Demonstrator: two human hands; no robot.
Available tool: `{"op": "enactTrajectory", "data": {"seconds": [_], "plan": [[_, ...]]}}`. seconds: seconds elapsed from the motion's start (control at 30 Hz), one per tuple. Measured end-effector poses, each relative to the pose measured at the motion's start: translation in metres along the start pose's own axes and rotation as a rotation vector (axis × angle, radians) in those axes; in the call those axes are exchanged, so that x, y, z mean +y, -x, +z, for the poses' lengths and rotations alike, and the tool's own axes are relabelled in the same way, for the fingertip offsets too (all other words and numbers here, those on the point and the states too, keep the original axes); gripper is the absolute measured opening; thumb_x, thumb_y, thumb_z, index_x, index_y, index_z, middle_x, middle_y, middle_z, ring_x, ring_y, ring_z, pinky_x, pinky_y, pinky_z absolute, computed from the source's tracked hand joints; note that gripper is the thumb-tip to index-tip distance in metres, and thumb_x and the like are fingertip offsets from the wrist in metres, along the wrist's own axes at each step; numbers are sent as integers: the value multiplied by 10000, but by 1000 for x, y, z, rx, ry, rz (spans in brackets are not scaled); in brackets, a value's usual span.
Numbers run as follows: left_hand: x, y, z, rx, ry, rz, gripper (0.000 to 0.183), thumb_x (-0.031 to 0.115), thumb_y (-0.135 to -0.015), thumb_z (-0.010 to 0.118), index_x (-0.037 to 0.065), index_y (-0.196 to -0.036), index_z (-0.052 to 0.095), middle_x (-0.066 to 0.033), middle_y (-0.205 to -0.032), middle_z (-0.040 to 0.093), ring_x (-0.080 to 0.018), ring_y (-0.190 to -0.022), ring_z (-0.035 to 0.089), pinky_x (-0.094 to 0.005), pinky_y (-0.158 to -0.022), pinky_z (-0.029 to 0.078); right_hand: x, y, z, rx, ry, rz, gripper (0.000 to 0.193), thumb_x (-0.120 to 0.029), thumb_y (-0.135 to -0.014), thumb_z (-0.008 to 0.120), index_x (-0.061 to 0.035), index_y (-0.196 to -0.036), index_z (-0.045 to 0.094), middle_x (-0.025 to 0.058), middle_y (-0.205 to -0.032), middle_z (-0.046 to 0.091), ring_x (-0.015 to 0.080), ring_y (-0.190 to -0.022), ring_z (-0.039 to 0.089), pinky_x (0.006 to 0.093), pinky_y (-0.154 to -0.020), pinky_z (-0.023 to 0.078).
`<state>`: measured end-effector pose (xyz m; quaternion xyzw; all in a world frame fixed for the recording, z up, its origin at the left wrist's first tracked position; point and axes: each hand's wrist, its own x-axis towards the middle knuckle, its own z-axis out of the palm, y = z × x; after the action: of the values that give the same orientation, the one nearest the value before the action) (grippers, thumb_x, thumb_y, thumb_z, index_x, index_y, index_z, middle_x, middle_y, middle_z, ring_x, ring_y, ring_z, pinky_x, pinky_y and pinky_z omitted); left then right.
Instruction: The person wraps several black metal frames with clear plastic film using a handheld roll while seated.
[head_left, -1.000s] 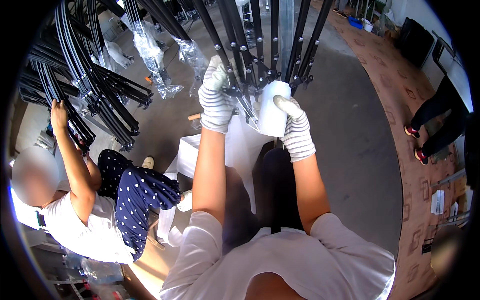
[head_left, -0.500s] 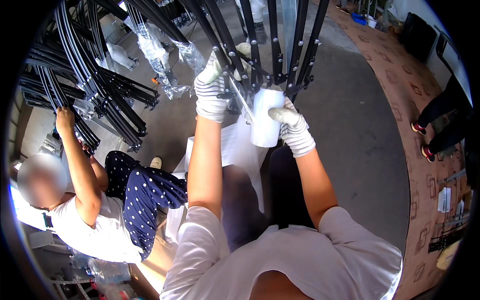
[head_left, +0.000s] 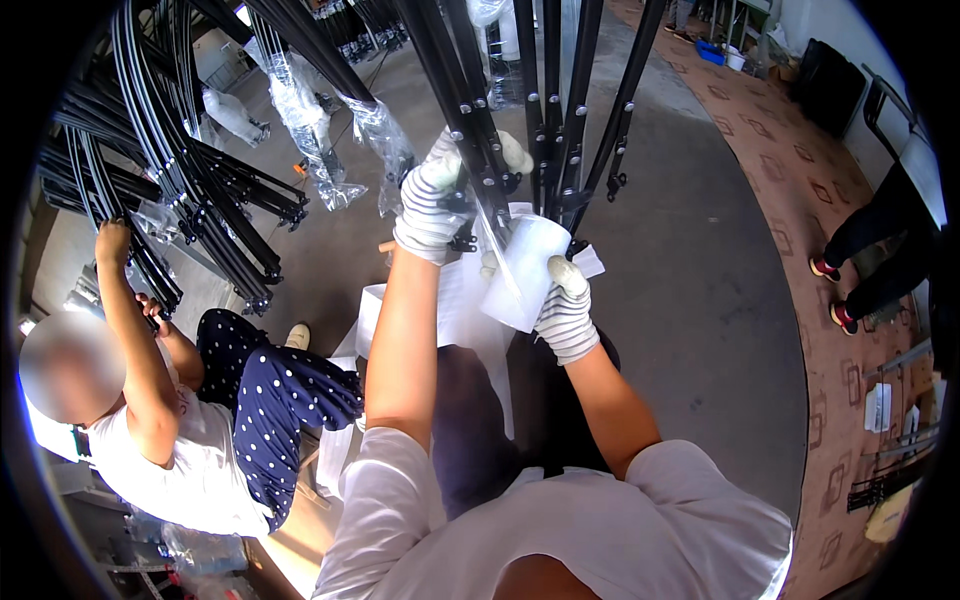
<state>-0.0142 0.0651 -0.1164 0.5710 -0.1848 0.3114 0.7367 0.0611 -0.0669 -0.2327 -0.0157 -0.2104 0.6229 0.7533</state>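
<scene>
My left hand (head_left: 432, 205), in a grey-striped white glove, is closed around black metal tubes (head_left: 465, 110) on the left side of a hanging bunch. Its fingertips show past the tubes. In a matching glove, my right hand (head_left: 567, 312) grips a whitish roll of plastic film (head_left: 527, 272) from its right side, thumb on top. The roll tilts just below the tubes' riveted lower ends. A thin band of film runs from the roll up toward the tubes by my left hand. Part of the roll's far side is hidden.
To the left a co-worker in dotted trousers (head_left: 290, 400) sits and handles another bunch of black tubes (head_left: 185, 190). Film-wrapped tube ends (head_left: 385, 135) hang beyond my left hand. White sheeting (head_left: 470, 300) lies below the roll. Another person's legs (head_left: 875, 240) stand on patterned flooring at right.
The roll has moved down and tilted, its lower end swinging left. My right hand has moved down with it. My left hand sits slightly lower, and the tubes it holds slant more to the right.
</scene>
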Motion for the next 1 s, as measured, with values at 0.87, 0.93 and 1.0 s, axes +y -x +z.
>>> {"op": "enactTrajectory", "data": {"seconds": [0.87, 0.93, 1.0], "plan": [[-11, 38, 19, 582, -204, 212, 72, 128, -807, 538, 104, -841, 480, 20, -708, 489, -63, -624, 454, -193, -585, 408, -30, -42, 39, 194, 1022, -579, 638, -89, -564, 763, -41, -1055, 360, 86, -951, 499, 152, -831, 510, 270, -711, 454], [-11, 41, 11, 613, -289, 263, 141, 149, -805, 550, 97, -921, 490, -35, -764, 575, -130, -691, 566, -239, -616, 472, -20, -42, 40, 224, 1145, -742, 661, -106, -575, 768, -35, -1072, 338, 91, -935, 506, 149, -816, 518, 271, -706, 456], [-11, 45, 9, 687, -352, 332, 83, 149, -828, 525, 114, -893, 487, 22, -711, 521, -65, -623, 515, -200, -562, 443, -12, -44, 35, 165, 1231, -937, 679, -118, -587, 769, -32, -1086, 317, 93, -917, 514, 145, -796, 527, 272, -700, 459]]}}
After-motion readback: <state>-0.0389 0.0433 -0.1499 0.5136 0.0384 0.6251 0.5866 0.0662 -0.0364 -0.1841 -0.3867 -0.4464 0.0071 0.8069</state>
